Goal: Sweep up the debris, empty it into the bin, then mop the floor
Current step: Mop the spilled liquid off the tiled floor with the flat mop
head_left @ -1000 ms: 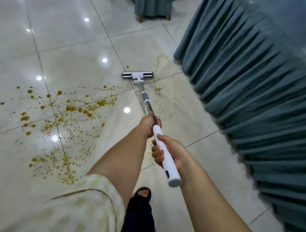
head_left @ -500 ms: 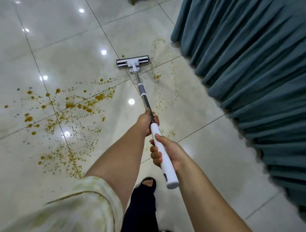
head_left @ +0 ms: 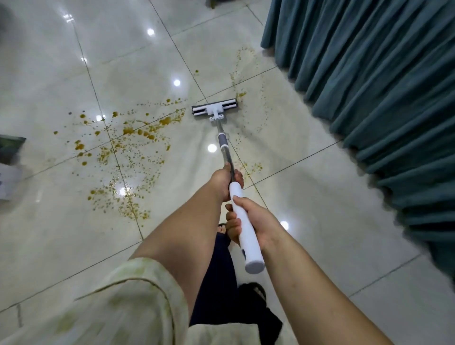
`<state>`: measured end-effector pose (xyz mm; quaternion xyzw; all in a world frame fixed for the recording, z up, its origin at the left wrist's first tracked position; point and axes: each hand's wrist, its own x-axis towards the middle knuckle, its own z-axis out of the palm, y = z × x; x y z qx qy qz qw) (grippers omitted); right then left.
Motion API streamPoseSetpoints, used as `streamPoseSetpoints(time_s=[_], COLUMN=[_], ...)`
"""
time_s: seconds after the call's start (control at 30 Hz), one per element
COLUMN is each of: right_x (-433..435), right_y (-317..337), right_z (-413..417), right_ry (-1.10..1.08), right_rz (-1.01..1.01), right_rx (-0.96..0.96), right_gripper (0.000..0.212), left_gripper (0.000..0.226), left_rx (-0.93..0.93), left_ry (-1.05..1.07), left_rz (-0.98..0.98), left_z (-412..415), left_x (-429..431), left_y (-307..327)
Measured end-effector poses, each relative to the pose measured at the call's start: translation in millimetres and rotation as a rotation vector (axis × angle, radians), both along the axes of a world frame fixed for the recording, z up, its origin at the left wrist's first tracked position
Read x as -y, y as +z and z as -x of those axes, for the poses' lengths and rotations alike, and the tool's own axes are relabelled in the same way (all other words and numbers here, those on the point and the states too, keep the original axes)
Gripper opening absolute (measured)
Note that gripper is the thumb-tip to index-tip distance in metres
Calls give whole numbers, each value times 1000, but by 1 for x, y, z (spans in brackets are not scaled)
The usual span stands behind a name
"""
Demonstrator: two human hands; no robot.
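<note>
A flat mop with a white and grey head (head_left: 215, 110) lies on the glossy pale tiled floor (head_left: 307, 197), its metal pole running back to a white handle (head_left: 243, 221). My left hand (head_left: 225, 181) grips the pole just above the white handle. My right hand (head_left: 253, 222) grips the white handle lower down, near its end cap. Yellow-brown spatter (head_left: 128, 152) spreads over the tiles left of the mop. Thinner speckles (head_left: 242, 73) curve beyond and to the right of the mop head.
A teal pleated curtain (head_left: 381, 86) hangs along the right side down to the floor. A dark and white object (head_left: 8, 167) shows blurred at the left edge. My feet in dark sandals (head_left: 253, 293) stand under my arms. A furniture leg (head_left: 213, 2) sits at the top.
The mop head has been drawn back toward me across the tile joint, leaving the far speckles beyond it. The view has shifted left and down. Both hands keep their grip.
</note>
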<state>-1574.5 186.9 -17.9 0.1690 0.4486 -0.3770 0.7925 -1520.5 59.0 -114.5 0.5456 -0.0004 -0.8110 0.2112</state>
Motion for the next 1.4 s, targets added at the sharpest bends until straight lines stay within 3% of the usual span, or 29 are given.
streamPoseSetpoints(time_s=[0.4,0.53,0.73,1.0,1.17,1.4], right_x=[-145,-196,-269,-339,-385,-481], right_y=[34,42,46,52,65,61], right_z=[-58,-106,-187,-268,-284,-291], right_ry=[-81,-89,-70,-91,-207,-169], right_rz=[-38,-8,-21,-50,-31,-58], right_rx=[52,23,-65,-33,56,26], right_gripper=[24,24,27,23,20,22], left_gripper=[36,41,30,36,38,39], left_rx=[123,103,125,111,43,53], left_ry=[-140,-206,-285,-301,-293,-298], left_rz=[65,94,100,97,119,124], left_z=[-51,-93,-169,-245,-266,-277], left_x=[-149,-197,-269,-339,-386,-483], left_y=[41,46,39,47,56,53])
